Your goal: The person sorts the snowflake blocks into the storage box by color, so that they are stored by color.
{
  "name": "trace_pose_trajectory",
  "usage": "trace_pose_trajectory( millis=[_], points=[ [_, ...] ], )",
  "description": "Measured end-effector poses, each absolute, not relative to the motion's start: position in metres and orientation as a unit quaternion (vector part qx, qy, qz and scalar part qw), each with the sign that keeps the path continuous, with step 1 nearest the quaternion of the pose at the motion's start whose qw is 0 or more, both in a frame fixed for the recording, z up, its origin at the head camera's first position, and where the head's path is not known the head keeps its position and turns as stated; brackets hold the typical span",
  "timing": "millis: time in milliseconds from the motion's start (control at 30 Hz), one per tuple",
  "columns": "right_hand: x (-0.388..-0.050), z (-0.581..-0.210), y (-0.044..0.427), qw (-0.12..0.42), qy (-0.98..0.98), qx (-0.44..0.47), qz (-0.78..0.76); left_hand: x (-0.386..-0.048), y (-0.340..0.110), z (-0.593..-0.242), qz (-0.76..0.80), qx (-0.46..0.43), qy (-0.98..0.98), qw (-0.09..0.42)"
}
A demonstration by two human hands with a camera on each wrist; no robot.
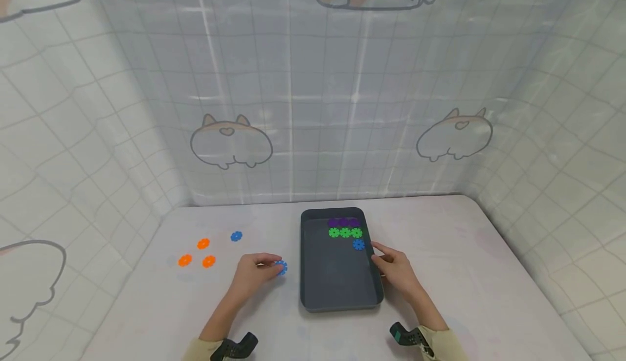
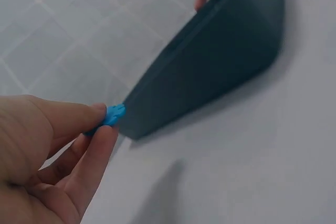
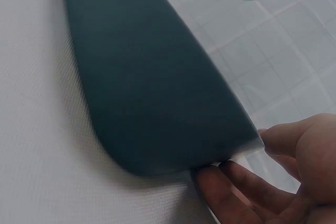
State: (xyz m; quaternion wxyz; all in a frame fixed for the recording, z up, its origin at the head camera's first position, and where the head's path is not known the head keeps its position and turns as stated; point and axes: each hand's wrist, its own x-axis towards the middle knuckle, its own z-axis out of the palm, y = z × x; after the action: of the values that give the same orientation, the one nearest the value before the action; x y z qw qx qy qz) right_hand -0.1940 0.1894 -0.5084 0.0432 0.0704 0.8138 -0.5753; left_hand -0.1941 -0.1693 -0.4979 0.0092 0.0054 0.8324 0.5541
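My left hand (image 1: pixel 256 274) pinches a blue notched plastic disc (image 1: pixel 282 267) between thumb and fingers, left of the dark grey tray (image 1: pixel 337 290). In the left wrist view the disc (image 2: pixel 113 115) is seen nearly edge-on, partly covered by the fingertips. With thumb at the rim and fingers against the outer wall, my right hand (image 1: pixel 397 268) grips the tray's right side. Inside the tray, three purple discs (image 1: pixel 344 223) form a row at the far right, three green discs (image 1: pixel 345 232) sit below them, and one blue disc (image 1: pixel 358 245) lies under the right-hand green one.
On the white tabletop (image 1: pixel 161 306) at the left lie three orange discs (image 1: pixel 208 261) and another blue disc (image 1: pixel 237 236). A tiled-pattern curtain (image 1: pixel 323 149) with animal drawings rises behind the table and along both sides.
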Motion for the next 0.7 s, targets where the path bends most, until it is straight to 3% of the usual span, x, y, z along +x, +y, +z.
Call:
trace_pose_trajectory(
  millis=[700],
  points=[
    [-0.194, -0.509, 0.188, 0.04, 0.814, 0.073, -0.575, -0.227, -0.089, -0.466, 0.613, 0.038, 0.789, 0.028]
  ],
)
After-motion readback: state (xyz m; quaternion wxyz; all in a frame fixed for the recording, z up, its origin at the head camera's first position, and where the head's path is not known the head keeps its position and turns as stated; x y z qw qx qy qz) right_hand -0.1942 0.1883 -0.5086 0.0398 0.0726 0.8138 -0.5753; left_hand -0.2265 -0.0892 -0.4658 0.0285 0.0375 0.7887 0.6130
